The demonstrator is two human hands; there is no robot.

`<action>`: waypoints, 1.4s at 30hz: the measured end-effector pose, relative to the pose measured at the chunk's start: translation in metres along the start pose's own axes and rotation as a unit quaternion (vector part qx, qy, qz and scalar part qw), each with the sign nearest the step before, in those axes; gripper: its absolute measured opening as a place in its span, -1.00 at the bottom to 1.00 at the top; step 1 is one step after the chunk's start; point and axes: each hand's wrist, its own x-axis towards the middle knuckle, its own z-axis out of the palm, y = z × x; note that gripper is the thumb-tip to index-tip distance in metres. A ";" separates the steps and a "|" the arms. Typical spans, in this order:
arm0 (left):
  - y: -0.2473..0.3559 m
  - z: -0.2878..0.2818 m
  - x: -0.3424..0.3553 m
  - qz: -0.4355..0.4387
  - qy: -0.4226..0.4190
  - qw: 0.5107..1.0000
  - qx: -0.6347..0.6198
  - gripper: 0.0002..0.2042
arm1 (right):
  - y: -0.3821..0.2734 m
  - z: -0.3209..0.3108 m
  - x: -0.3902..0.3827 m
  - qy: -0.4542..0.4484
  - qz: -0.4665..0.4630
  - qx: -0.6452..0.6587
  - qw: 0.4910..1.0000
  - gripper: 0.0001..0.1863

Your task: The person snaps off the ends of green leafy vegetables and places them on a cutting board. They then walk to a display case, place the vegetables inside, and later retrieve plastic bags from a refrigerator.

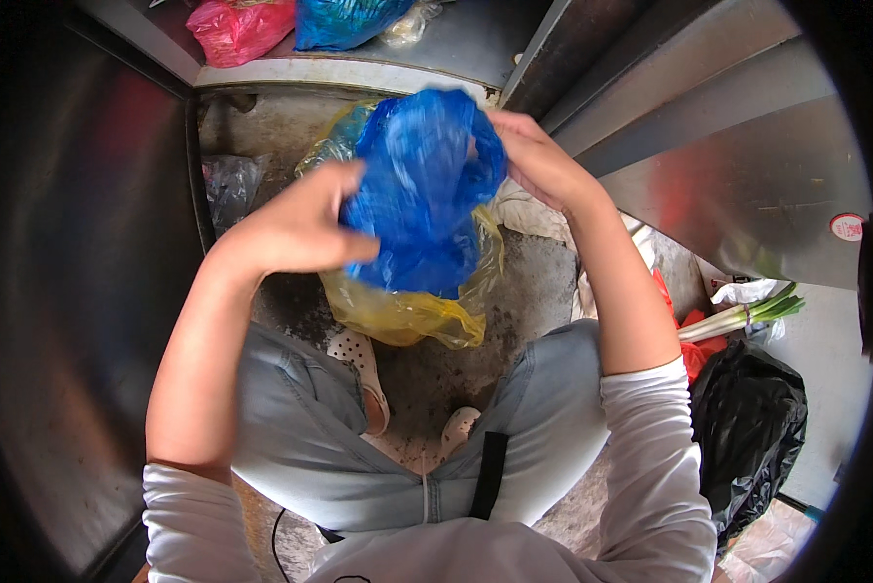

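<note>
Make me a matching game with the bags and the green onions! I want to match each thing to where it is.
Things:
1. blue bag
2. yellow bag
3. black bag
4. green onions

Places:
A. on the floor at the person's right, under the green onions
B. held up between the left hand and the right hand
C. lying on top of bags at the right, near the metal cabinet
D. on the floor just under the blue bag, in front of the person's shoes

Pairs: 1-B, 2-D, 3-A, 4-C
</note>
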 end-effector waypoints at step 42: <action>-0.002 0.091 0.005 -0.094 -0.301 0.909 0.274 -0.24 | 0.017 -0.022 -0.081 0.176 0.055 0.192 0.964 -0.72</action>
